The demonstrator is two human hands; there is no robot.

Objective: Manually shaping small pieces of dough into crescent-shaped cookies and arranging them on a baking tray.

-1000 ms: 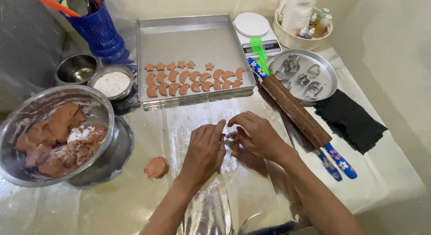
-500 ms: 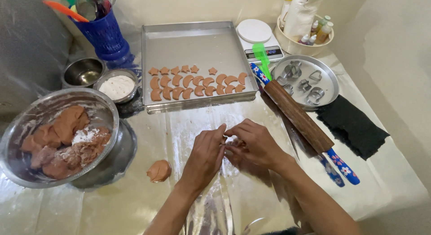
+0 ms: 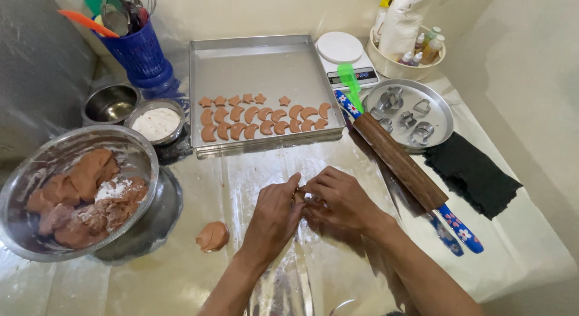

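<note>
A small dough bit [image 3: 300, 197], mostly hidden, is pinched between the left hand [image 3: 274, 219] and right hand [image 3: 339, 200] over the floured table [image 3: 241, 177]. A dough lump [image 3: 212, 236] lies left; a rolling pin [image 3: 403, 168] right; a cookie tray [image 3: 265, 92] beyond.

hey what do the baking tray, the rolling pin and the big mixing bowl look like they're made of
Baking tray: bare metal, likely aluminium, going by its dull grey sheen. Rolling pin: dark brown wood with visible grain; its blue flowered handles look painted or plastic, hard to tell. Big mixing bowl: polished metal, probably stainless steel, since the rim reflects brightly.
</note>
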